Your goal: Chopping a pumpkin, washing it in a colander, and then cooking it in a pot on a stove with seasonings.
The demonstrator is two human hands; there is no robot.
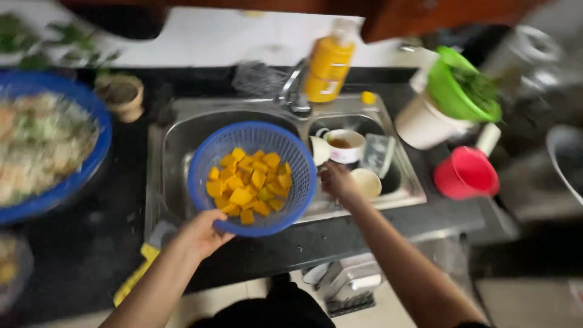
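Observation:
My left hand [201,233] grips the near rim of a round blue plastic colander [200,161] held over the left basin of a steel sink [167,133]. Inside it lie several orange squash cubes [249,185]. My right hand [336,180] reaches into the smaller right basin, fingers spread beside a small cream bowl [367,182], holding nothing that I can see. A white cup [346,146] with brown liquid sits just beyond that hand. The picture is blurred by motion.
A large blue basket of pale chopped vegetables [91,121] sits on the dark counter at left. An orange bottle [328,67] stands behind the tap [293,91]. At right are a white container with a green strainer [461,91] and a red cup [466,175].

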